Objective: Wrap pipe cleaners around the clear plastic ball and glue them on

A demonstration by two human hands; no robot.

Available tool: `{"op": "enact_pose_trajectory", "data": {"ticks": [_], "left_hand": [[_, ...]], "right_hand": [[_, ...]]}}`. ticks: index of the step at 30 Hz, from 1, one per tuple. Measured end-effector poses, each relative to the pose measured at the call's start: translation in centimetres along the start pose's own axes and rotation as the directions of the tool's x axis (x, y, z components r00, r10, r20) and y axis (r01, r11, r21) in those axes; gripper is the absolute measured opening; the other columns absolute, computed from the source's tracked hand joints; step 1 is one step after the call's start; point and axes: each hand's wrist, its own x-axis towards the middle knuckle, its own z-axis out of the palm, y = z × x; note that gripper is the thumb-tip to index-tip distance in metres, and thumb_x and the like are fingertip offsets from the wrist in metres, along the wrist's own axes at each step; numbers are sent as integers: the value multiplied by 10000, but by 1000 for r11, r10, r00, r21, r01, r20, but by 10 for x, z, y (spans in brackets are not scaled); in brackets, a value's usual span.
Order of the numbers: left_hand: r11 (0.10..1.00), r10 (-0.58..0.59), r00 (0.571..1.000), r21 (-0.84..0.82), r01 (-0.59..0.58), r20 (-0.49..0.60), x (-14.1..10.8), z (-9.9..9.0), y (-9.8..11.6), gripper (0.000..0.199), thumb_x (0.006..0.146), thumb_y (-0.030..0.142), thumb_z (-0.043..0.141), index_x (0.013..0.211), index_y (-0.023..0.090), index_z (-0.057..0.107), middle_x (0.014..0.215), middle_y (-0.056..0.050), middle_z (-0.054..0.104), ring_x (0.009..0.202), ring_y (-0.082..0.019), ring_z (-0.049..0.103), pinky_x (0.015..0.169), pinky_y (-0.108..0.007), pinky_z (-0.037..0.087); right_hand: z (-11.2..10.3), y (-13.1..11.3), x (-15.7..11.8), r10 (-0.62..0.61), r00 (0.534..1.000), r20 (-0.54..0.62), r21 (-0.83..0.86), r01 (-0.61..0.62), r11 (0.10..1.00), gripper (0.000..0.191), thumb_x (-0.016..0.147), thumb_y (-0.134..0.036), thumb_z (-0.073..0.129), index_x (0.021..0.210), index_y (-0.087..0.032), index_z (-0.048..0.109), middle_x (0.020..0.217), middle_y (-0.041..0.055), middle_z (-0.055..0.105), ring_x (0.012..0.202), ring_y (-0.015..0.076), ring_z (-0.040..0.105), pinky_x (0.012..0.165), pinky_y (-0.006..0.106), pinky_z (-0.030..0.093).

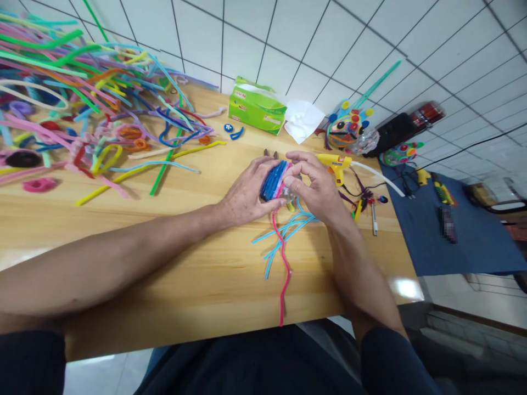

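Note:
My left hand (247,192) is wrapped round the left side of a rounded object (272,182) wound in blue, purple and pink pipe cleaners. At its right side, the thumb and fingers of my right hand (315,184) are pressed together on the pink winding, by a clear, shiny part. A long pink pipe cleaner (283,258) trails from the object down toward the table's front edge. Several light blue pipe cleaners (288,230) lie on the wood beneath my right hand.
A big heap of coloured pipe cleaners (102,109) covers the left. Behind are a green tissue pack (256,107) and a decorated figure (348,129). A yellow glue gun (336,164) and a pen (374,218) lie right of my hands. A blue mat (428,241) is farther right.

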Motion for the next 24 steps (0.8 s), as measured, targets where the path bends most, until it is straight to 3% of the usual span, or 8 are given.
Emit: {"op": "enact_pose_trajectory", "data": {"ticks": [10, 16, 20, 24], "left_hand": [[1000, 14, 1000, -19, -14, 3, 0, 0, -1, 841, 934, 487, 847, 1627, 210, 459, 1582, -207, 601, 1529, -405, 556, 1286, -633, 490], [999, -14, 1000, -29, 15, 22, 1, -1, 0, 831, 938, 508, 838, 1622, 213, 470, 1584, -206, 602, 1531, -412, 552, 1293, -644, 478], [999, 7, 1000, -36, -6, 16, 1, -3, 2, 801, 979, 562, 785, 1618, 194, 472, 1589, -223, 595, 1532, -409, 549, 1294, -642, 476], [997, -35, 998, -72, 38, 45, 2, -7, 6, 617, 1123, 585, 550, 1596, 192, 499, 1590, -214, 596, 1536, -370, 545, 1313, -626, 459]], "right_hand": [[7, 4, -1, -55, 994, -94, 9, 56, 998, 25, 958, -300, 785, 971, -279, 779, 1359, 82, 755, 1318, 308, 704, 1208, 553, 530], [12, 4, -2, -73, 988, -134, 43, 79, 996, 62, 920, -271, 814, 956, -272, 764, 1304, 86, 768, 1282, 300, 718, 1186, 525, 536], [11, 7, -2, 4, 990, -144, 153, 19, 988, 111, 921, -334, 808, 995, -273, 753, 1340, 89, 765, 1283, 297, 714, 1107, 487, 563], [9, 11, -2, 118, 981, -151, 242, -79, 967, 148, 918, -387, 789, 1007, -278, 743, 1369, 71, 779, 1264, 282, 714, 1045, 460, 575]]}}
